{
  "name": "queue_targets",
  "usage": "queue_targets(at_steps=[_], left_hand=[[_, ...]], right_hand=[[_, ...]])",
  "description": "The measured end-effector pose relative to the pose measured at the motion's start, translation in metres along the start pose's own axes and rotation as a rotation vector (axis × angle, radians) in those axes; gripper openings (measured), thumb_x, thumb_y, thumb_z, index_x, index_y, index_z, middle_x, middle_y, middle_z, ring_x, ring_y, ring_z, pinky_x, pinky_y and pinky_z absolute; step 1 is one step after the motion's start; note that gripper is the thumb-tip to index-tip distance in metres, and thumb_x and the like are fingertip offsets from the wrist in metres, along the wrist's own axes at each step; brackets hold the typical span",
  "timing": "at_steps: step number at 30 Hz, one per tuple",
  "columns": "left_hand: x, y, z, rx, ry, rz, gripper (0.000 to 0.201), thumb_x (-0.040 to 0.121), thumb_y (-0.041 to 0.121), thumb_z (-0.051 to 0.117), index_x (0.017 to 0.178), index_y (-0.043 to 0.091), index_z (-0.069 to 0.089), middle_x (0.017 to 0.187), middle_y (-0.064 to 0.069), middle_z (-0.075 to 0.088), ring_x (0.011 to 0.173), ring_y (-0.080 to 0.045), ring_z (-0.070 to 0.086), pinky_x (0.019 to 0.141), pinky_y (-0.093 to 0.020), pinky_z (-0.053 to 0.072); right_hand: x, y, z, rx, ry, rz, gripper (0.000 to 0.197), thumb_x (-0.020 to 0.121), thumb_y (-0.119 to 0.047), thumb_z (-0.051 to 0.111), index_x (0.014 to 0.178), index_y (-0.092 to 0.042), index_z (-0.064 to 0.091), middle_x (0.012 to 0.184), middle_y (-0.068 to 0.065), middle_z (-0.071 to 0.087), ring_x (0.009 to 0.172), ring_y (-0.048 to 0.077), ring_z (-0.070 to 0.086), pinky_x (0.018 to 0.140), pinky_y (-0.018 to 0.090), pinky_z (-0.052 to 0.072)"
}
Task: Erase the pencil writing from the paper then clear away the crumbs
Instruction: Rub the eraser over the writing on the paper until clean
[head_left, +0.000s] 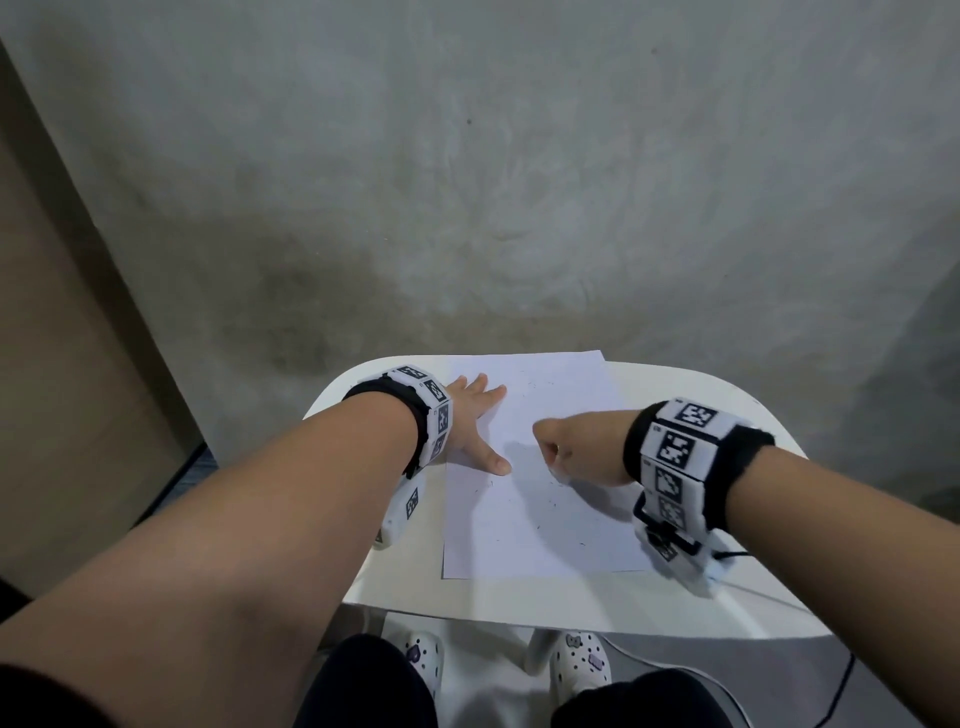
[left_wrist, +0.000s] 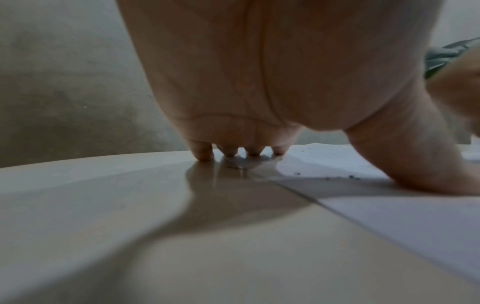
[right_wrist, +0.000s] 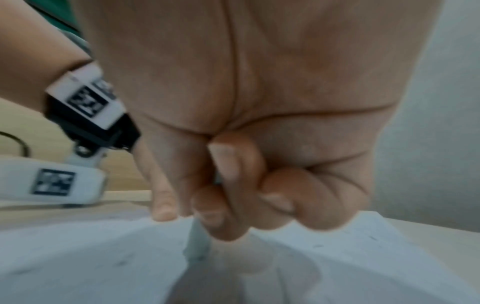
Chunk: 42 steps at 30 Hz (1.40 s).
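Note:
A white sheet of paper lies on a small white table, speckled with dark eraser crumbs. My left hand lies flat with spread straight fingers on the paper's left edge, pressing it down; in the left wrist view its fingertips touch the table and the paper. My right hand is curled into a fist over the middle of the sheet. In the right wrist view its fingers grip a pale eraser whose tip touches the paper.
The table stands close to a grey concrete wall, with a brown panel at the left. A black cable trails off the table's right side. My feet in white clogs show below the front edge.

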<state>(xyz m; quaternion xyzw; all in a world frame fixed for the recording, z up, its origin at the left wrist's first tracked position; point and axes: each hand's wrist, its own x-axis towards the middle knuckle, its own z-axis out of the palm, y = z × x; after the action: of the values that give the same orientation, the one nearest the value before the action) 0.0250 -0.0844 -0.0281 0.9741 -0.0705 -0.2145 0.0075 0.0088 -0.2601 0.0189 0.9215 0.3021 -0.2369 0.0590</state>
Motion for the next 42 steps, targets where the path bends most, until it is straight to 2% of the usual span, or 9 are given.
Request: queue_targets(at_steps=[5, 10, 13, 18, 23, 29, 35, 39, 42], left_hand=[[-0.001, 0.0, 0.0, -0.002, 0.007, 0.012, 0.109, 0.08, 0.068, 0.058, 0.153, 0.026, -0.012, 0.162, 0.0, -0.016, 0.15, -0.023, -0.009, 0.119, -0.048, 0.005], [-0.002, 0.001, 0.0, -0.007, 0.008, 0.005, 0.108, 0.081, 0.066, 0.058, 0.153, 0.026, -0.012, 0.162, 0.0, -0.016, 0.15, -0.022, -0.01, 0.119, -0.048, 0.004], [-0.003, 0.002, -0.001, 0.001, 0.008, -0.005, 0.108, 0.081, 0.066, 0.057, 0.153, 0.027, -0.012, 0.161, 0.001, -0.016, 0.15, -0.022, -0.01, 0.119, -0.048, 0.005], [-0.003, 0.003, -0.002, -0.005, -0.001, -0.004, 0.108, 0.081, 0.065, 0.058, 0.153, 0.027, -0.013, 0.161, 0.001, -0.017, 0.15, -0.021, -0.011, 0.119, -0.048, 0.004], [-0.004, 0.003, -0.003, 0.018, 0.005, -0.002, 0.108, 0.081, 0.067, 0.057, 0.154, 0.026, -0.012, 0.162, 0.0, -0.015, 0.15, -0.022, -0.008, 0.119, -0.049, 0.006], [-0.006, 0.004, -0.003, 0.006, -0.006, -0.01, 0.108, 0.081, 0.067, 0.057, 0.153, 0.027, -0.013, 0.161, 0.001, -0.016, 0.15, -0.021, -0.01, 0.12, -0.047, 0.004], [-0.01, 0.005, -0.005, 0.003, -0.003, 0.003, 0.106, 0.083, 0.065, 0.056, 0.153, 0.026, -0.013, 0.161, 0.0, -0.016, 0.15, -0.021, -0.01, 0.12, -0.047, 0.004], [-0.01, 0.005, -0.005, 0.015, -0.001, 0.009, 0.106, 0.083, 0.065, 0.056, 0.154, 0.025, -0.012, 0.162, 0.0, -0.016, 0.15, -0.021, -0.009, 0.12, -0.046, 0.005], [-0.011, 0.006, -0.005, 0.02, -0.001, 0.005, 0.105, 0.083, 0.065, 0.055, 0.154, 0.025, -0.013, 0.161, 0.0, -0.016, 0.15, -0.021, -0.009, 0.12, -0.046, 0.004]], right_hand=[[-0.02, 0.006, 0.004, -0.055, -0.277, 0.001, 0.008, 0.087, -0.018, 0.051, 0.09, -0.024, 0.048, 0.084, -0.001, 0.058, 0.074, 0.019, 0.049, 0.062, 0.027, 0.036], [-0.01, 0.022, -0.012, 0.187, 0.106, 0.111, 0.005, 0.085, -0.021, 0.049, 0.09, -0.02, 0.05, 0.076, -0.001, 0.07, 0.056, 0.017, 0.057, 0.058, 0.026, 0.043], [-0.005, 0.027, -0.025, 0.031, 0.222, 0.079, 0.006, 0.082, -0.018, 0.05, 0.085, -0.016, 0.055, 0.074, -0.005, 0.065, 0.069, 0.018, 0.058, 0.058, 0.025, 0.041], [0.008, 0.019, -0.011, -0.226, 0.189, -0.043, 0.012, 0.077, -0.011, 0.057, 0.076, -0.023, 0.059, 0.087, -0.001, 0.065, 0.084, 0.022, 0.058, 0.068, 0.03, 0.044], [-0.007, 0.024, 0.004, -0.318, 0.211, -0.116, 0.024, 0.078, -0.011, 0.047, 0.059, -0.021, 0.037, 0.064, -0.005, 0.045, 0.073, 0.023, 0.042, 0.051, 0.022, 0.026], [-0.02, 0.023, -0.003, -0.318, -0.118, -0.046, 0.01, 0.08, -0.011, 0.059, 0.08, -0.021, 0.059, 0.07, -0.009, 0.056, 0.067, 0.014, 0.048, 0.054, 0.02, 0.033], [0.001, 0.022, -0.006, -0.21, 0.141, -0.021, 0.012, 0.077, -0.009, 0.056, 0.071, -0.02, 0.055, 0.077, -0.005, 0.058, 0.077, 0.019, 0.053, 0.055, 0.022, 0.036], [-0.016, 0.035, 0.009, -0.155, 0.052, -0.03, 0.011, 0.076, -0.015, 0.068, 0.085, -0.017, 0.063, 0.096, -0.001, 0.067, 0.084, 0.019, 0.058, 0.067, 0.027, 0.042], [-0.02, 0.044, 0.008, -0.109, -0.027, 0.007, 0.012, 0.074, -0.021, 0.07, 0.085, -0.019, 0.068, 0.086, -0.005, 0.066, 0.077, 0.016, 0.055, 0.069, 0.027, 0.043]])
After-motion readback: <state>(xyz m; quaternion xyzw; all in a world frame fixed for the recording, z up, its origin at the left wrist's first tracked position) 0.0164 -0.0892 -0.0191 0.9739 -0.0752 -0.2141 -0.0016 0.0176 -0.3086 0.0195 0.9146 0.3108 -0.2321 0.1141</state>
